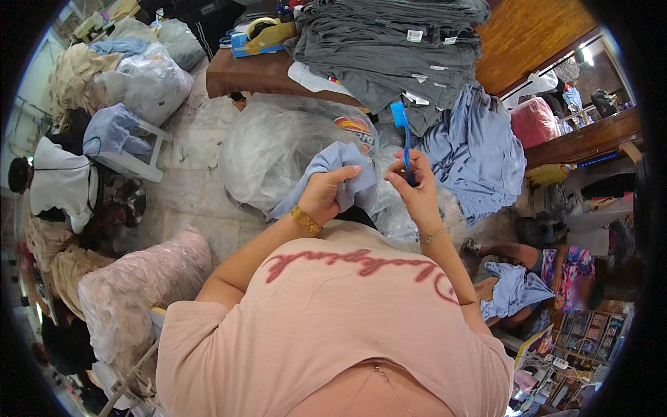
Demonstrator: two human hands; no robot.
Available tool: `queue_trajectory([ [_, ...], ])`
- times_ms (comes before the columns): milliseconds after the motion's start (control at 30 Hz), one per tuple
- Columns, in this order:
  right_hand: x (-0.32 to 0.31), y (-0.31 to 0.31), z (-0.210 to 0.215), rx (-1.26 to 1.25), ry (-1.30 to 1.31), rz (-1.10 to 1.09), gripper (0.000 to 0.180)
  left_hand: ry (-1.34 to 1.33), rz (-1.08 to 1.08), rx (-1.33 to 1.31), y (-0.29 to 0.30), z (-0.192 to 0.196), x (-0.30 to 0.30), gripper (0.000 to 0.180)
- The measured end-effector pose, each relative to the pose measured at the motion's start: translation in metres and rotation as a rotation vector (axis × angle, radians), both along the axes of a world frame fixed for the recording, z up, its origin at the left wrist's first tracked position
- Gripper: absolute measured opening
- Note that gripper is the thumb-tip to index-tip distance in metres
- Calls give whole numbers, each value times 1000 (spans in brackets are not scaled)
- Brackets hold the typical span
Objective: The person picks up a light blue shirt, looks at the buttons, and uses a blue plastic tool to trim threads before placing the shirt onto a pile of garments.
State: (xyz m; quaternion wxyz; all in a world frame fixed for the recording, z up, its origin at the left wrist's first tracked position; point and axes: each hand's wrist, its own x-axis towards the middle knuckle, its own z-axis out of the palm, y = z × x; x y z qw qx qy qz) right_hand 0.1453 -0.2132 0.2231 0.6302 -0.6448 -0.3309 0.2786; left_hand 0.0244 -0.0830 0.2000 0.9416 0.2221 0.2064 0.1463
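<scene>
My left hand (pixel 325 193) is closed on a light blue garment (pixel 360 182), its thumb laid over a bunched part while the rest hangs down past the wrist. In my right hand (pixel 418 194) a blue toothbrush (pixel 400 117) stands upright, bristled head at the top, the lower handle pinched between the fingers. The brush is apart from the garment, a little to its right. Just behind both hands lies a large clear plastic bag (pixel 271 142).
Ahead, a brown table (pixel 240 73) bears a tall stack of dark grey garments (pixel 389 42) and a tape roll (pixel 262 28). Light blue garments (pixel 472 153) are heaped at its right. Filled bags (pixel 149 80) and a white plastic stool (pixel 142 156) stand left. Other people sit at both sides.
</scene>
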Motion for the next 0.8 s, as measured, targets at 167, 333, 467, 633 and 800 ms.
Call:
queue_trajectory([
  [167,-3,19,-10,-22,-36,31,34,43,-3,62,-1,-12,1,20],
  [333,-5,26,-12,-90,-151,2,32,21,44,163,-1,-23,-1,22],
  [467,-7,29,-9,-160,-224,-47,30,-15,27,209,0,-20,-3,23],
  [633,-5,31,-18,-132,-277,-86,27,-25,59,255,-3,-21,4,18],
  [800,-12,35,-6,-253,-411,-111,23,9,88,264,-2,-22,6,18],
])
